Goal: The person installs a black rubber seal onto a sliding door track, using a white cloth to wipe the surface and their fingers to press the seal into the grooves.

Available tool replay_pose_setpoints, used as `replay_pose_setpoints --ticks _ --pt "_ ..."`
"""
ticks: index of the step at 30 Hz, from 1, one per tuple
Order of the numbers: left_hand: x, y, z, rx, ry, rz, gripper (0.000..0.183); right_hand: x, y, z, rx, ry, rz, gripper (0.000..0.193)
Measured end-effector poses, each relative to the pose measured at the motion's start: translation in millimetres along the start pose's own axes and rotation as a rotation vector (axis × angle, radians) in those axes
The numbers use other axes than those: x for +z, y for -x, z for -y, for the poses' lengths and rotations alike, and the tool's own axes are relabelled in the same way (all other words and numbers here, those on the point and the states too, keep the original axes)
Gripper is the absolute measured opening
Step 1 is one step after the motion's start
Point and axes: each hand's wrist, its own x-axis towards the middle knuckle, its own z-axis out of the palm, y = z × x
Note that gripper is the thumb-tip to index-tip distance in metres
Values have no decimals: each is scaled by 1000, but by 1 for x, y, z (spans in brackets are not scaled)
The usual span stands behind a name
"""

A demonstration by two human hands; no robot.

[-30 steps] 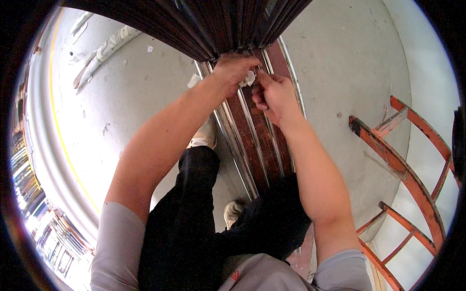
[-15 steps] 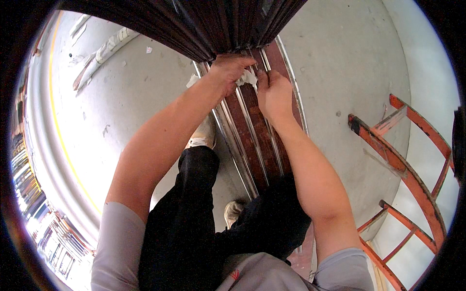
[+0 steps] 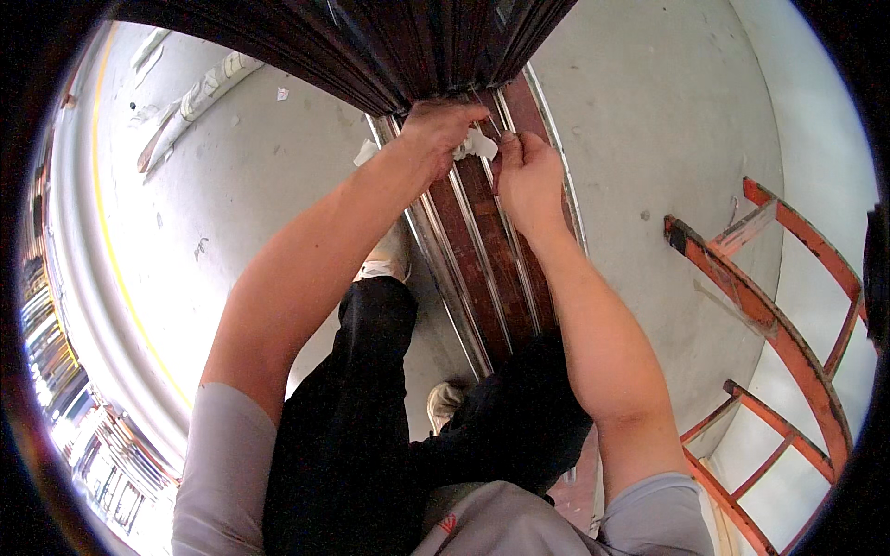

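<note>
Close to the foot of a dark brown ribbed panel [image 3: 445, 46], my two hands work side by side over a dark red base with silver rails [image 3: 482, 250]. My left hand [image 3: 438, 132] is closed, its fingers curled and the index finger pointing right. A crumpled white scrap, paper or tissue by its look [image 3: 477, 145], pokes out from under these fingers toward my right hand. My right hand [image 3: 532, 181] pinches thumb and forefinger on a thin pale strand [image 3: 494, 121] that runs up toward the panel. The left palm is hidden.
An orange ladder-like frame [image 3: 760, 287] with worn paint stands at the right by a pale wall. A wrapped roll [image 3: 199, 102] lies on the grey floor at the far left. My legs straddle the railed base; one shoe [image 3: 382, 269] shows to its left.
My right hand has shifted slightly right, and its fingertips are farther from my left hand. The strand between them shows more plainly. The left hand has barely moved.
</note>
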Motion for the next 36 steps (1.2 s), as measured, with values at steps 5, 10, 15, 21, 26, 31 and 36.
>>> replay_pose_setpoints --ticks 5,10,15,21,26,31,36 --pt "0 -12 9 -34 204 25 28 0 -8 -5 9 -23 -126 29" --pt "5 8 -5 12 169 -33 23 1 2 13 -123 188 -58 30" --pt "3 13 -7 4 217 -37 25 -4 -1 34 644 -684 205 28" --pt "8 -2 1 12 245 -38 21 1 3 0 85 -340 98 23" --pt "3 -22 12 47 268 -18 15 -11 -5 1 107 -244 63 24" --pt "5 -13 8 53 333 -3 13 -6 -7 -3 -389 447 -150 27" --pt "-3 0 9 89 319 9 15 -9 -9 10 536 -628 312 26"
